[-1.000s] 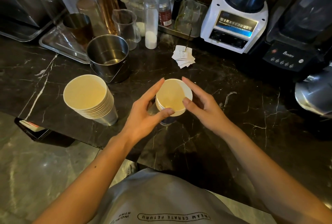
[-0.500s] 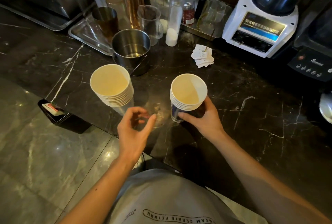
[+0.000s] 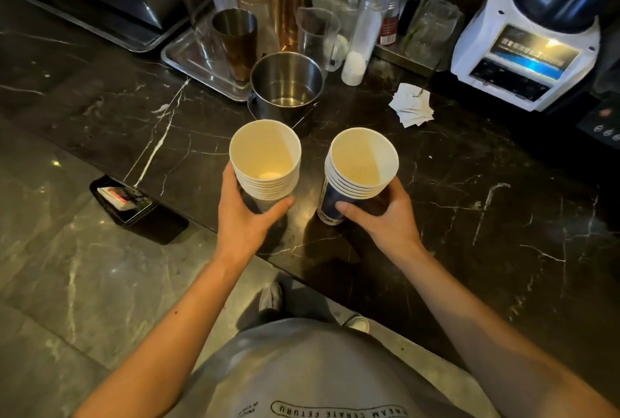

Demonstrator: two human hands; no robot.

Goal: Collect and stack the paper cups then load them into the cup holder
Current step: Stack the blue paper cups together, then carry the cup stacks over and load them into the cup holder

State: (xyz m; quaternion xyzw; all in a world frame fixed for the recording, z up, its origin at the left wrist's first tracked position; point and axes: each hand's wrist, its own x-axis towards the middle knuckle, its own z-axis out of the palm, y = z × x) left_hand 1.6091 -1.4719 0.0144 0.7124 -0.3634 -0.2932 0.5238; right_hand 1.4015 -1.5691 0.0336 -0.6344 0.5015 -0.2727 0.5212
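Observation:
Two stacks of paper cups stand side by side near the front edge of the dark marble counter [image 3: 469, 202]. The left cup stack [image 3: 265, 162] has several white rims, and my left hand [image 3: 248, 216] grips it low on its side. The right cup stack [image 3: 360, 166] shows a dark blue wall below its rims; my right hand [image 3: 382, 213] is wrapped around its lower part. Both stacks are upright with their mouths open to me. I see no cup holder that I can tell apart among the items here.
Right behind the stacks sits a steel pail [image 3: 285, 85], with a metal tray [image 3: 188, 58] of shakers and glasses to its left. A wad of paper slips [image 3: 411, 107] and a white blender base [image 3: 526, 55] lie at the right. A black tray [image 3: 124, 201] rests on the floor at left.
My left hand left the right stack, crossed to the left stack and closed on it. My right hand slid down and now grips the right stack's lower part.

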